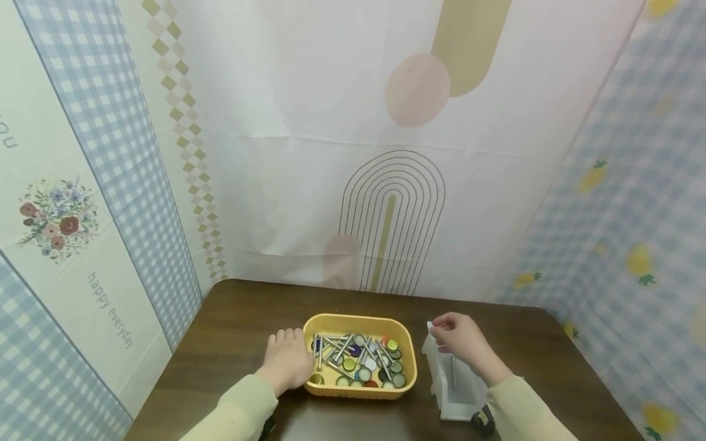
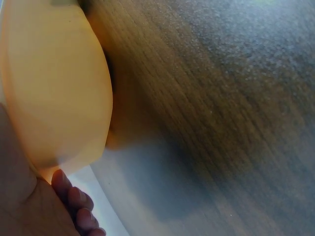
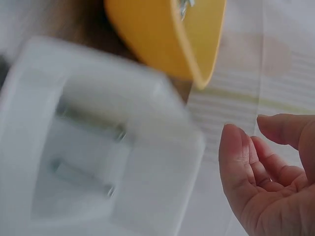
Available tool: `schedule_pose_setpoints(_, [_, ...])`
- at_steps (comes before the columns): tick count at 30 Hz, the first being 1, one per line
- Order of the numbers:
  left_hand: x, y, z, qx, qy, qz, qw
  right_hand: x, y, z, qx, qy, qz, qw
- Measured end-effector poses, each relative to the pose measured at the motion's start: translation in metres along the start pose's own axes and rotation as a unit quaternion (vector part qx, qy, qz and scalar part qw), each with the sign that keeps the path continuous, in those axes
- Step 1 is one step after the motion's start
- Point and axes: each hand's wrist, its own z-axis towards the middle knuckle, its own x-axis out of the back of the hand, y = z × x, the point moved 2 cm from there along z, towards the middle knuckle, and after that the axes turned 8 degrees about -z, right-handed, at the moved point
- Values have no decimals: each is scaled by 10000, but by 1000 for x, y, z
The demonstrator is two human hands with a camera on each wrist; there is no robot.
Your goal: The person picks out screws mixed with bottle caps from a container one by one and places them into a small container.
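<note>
At the left end of a yellow tray (image 1: 361, 392), my left hand (image 1: 288, 358) rests against the rim. Its fingertips (image 2: 78, 199) show past the tray's outer wall in the left wrist view. Silver bolts (image 1: 342, 349) and round bottle caps (image 1: 398, 380) of several colours lie mixed inside the tray. To the right, my right hand (image 1: 464, 340) hovers over the far end of a white translucent bin (image 1: 463, 410). Its thumb and bent fingers stand apart with nothing between them in the right wrist view. Two bolts (image 3: 83, 178) lie in the bin, blurred.
Both containers stand on a dark brown wooden table (image 1: 242, 306). A patterned white cloth (image 1: 287, 184) hangs behind the table's back edge, with blue checked cloth (image 1: 623, 245) along the sides. Black wrist straps (image 1: 483, 421) show below the sleeves.
</note>
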Motion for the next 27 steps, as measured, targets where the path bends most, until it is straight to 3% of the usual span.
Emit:
schedule_pose_setpoints(8, [2,-1,0,37,25,29,10000,-38,-31,3,74,-383,-70,9992])
schedule_pose_setpoints(13, [1,2,-1,44,-24,-42,10000,-65,-34,4,485,-696,-356,9958])
schedule_pose_setpoints(17, [0,2,-1,30,18,-23,10000,-83,-34,4,804,-687,-833,9909])
schedule_pose_setpoints(23, [-2,1,-1,12,109,17,9999,-103,-29,8,1048,-666,-1272,9841])
schedule_pose_setpoints(27, [-3,0,-1,29,78,17,10000,-111,-25,10,983,-642,-1365,9837])
